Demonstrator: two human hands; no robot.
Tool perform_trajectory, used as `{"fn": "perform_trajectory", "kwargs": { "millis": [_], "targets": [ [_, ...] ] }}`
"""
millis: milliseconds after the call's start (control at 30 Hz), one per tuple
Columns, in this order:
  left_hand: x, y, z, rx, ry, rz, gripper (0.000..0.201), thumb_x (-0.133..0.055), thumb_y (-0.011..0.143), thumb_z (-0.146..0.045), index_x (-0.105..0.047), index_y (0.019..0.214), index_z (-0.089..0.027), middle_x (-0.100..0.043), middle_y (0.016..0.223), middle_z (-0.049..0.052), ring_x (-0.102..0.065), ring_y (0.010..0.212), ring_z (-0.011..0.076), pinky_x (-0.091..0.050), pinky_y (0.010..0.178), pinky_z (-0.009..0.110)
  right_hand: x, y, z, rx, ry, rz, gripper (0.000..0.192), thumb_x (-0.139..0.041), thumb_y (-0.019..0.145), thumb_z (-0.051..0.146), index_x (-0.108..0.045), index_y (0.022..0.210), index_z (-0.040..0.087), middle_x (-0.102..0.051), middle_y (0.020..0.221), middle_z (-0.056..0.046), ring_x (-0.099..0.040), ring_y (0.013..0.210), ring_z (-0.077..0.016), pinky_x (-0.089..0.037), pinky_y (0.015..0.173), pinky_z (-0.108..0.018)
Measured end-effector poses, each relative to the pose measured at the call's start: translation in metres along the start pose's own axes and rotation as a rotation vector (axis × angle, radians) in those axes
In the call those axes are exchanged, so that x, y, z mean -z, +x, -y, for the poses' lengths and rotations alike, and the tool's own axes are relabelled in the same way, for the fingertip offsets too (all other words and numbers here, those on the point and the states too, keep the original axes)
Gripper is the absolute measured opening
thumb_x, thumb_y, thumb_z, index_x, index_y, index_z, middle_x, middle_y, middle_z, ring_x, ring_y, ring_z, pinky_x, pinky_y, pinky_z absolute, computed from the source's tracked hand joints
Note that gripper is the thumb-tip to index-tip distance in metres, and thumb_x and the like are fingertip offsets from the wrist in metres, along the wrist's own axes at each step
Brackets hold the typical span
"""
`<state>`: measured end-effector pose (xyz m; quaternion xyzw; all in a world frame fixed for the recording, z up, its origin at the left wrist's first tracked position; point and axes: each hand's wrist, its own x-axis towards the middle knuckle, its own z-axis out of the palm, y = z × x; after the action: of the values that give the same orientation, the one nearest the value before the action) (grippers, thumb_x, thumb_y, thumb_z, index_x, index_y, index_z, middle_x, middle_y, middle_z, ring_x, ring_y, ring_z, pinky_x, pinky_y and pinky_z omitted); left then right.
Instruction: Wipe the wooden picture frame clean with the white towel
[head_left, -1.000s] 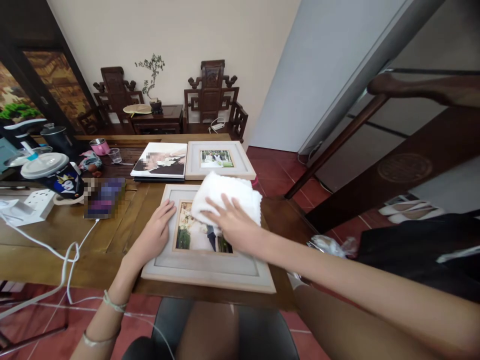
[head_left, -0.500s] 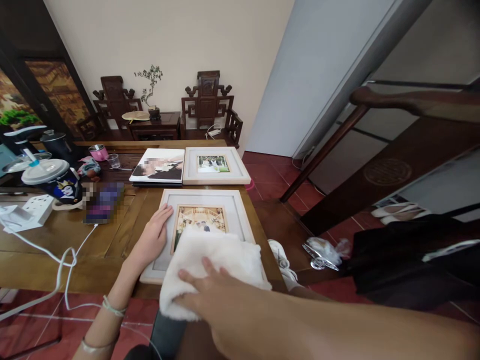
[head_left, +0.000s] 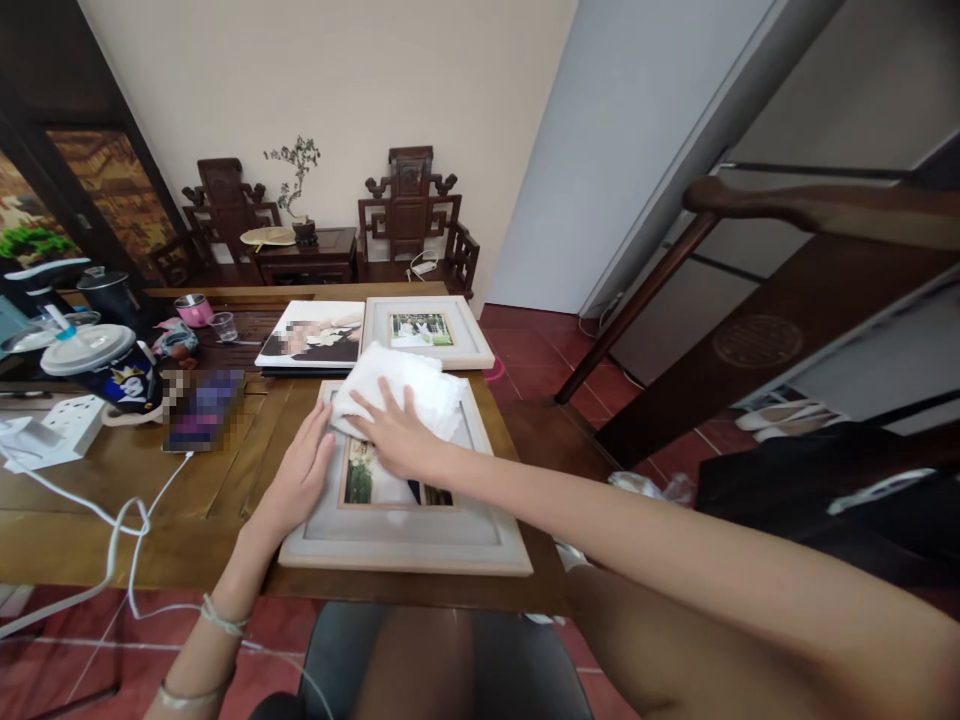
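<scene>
A pale wooden picture frame (head_left: pixel 409 555) lies flat on the table before me, its wedding photo (head_left: pixel 361 478) partly covered by my forearm and hand. My right hand (head_left: pixel 397 432) presses a folded white cloth (head_left: pixel 439 405) over the frame's upper part, its fingers spread flat. Some of the cloth reaches past the far edge towards a second framed photo (head_left: pixel 420 330). At the left edge of the near frame rests my left hand (head_left: pixel 304 475), fingers stretched out along the border.
Beside the second frame lies a photo album (head_left: pixel 315 335). Further left are a phone (head_left: pixel 206 408) on a white cable, a lidded cup (head_left: pixel 112 365), a power strip (head_left: pixel 64 430) and a pink mug (head_left: pixel 195 309). A wooden chair (head_left: pixel 787 320) stands at right.
My right hand has slid the white cloth from the frame's near edge up to its far edge, uncovering the lower border. My left hand stays at the left side.
</scene>
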<state>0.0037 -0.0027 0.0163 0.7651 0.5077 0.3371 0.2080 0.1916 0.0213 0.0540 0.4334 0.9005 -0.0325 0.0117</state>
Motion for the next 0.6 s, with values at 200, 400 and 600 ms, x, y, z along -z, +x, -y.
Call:
{"fn": "perform_trajectory", "kwargs": {
  "millis": [200,400,600],
  "targets": [
    [0.0,-0.002,0.001,0.074,-0.071,-0.091,0.064,-0.021,0.098,-0.05,-0.027,0.149,-0.012,-0.026,0.157,0.013,-0.02,0.146,0.0219,-0.014,0.12,0.043,0.008,-0.018,0.03,0.231,0.076,0.089,0.07,-0.045,0.077,0.0,-0.04,0.145,0.018,-0.018,0.16,-0.009,-0.007,0.142,-0.047,-0.021,0.103,-0.076],
    [-0.001,-0.002,0.005,0.092,0.009,-0.02,0.06,-0.029,0.097,-0.047,-0.031,0.147,-0.014,-0.027,0.157,0.014,-0.022,0.146,0.0235,-0.016,0.119,0.045,0.044,-0.08,0.046,0.353,0.216,0.344,0.07,-0.045,0.074,-0.004,-0.049,0.139,0.023,-0.032,0.155,-0.004,-0.018,0.141,-0.043,-0.029,0.104,-0.071],
    [-0.002,-0.003,0.013,0.034,0.097,0.008,0.057,-0.039,0.094,-0.038,-0.033,0.145,-0.014,-0.025,0.157,0.016,-0.022,0.146,0.0243,-0.019,0.118,0.045,0.056,-0.098,0.017,0.078,0.212,0.413,0.068,-0.042,0.069,-0.009,-0.066,0.121,0.028,-0.057,0.137,-0.005,-0.038,0.134,-0.0371,-0.043,0.098,-0.06]
  ]
}}
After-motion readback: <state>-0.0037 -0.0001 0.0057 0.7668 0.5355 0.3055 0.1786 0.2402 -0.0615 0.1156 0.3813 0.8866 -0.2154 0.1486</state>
